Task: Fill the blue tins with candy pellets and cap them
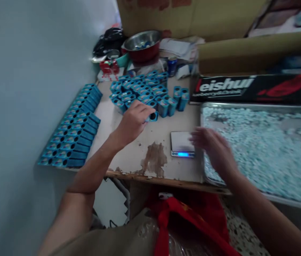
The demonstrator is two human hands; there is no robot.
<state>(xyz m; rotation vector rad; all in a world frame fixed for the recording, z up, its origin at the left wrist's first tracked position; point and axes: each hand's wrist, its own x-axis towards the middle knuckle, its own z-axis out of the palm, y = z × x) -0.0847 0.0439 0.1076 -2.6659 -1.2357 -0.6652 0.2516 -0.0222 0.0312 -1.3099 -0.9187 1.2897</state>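
Note:
My left hand (135, 121) is closed on a small blue box (154, 116) with a dark round opening at its end, held above the table. Just beyond it stands a cluster of similar blue boxes (139, 89). My right hand (214, 144), somewhat blurred, has its fingers stretched out to the left, past the tray's near left rim. Its fingertips are over the right side of a small digital scale (182, 142) with a lit blue display. Beside that hand, a metal tray (203, 163) holds many small pale blue-green pieces (262, 149).
Blue boxes (73, 131) lie in stacked rows along the left wall. A red-sided metal bowl (143, 53), a blue can (172, 66) and a black plastic bag (110, 41) stand at the back. A cardboard box (227, 89) sits behind the tray. The table's front edge (155, 179) is worn.

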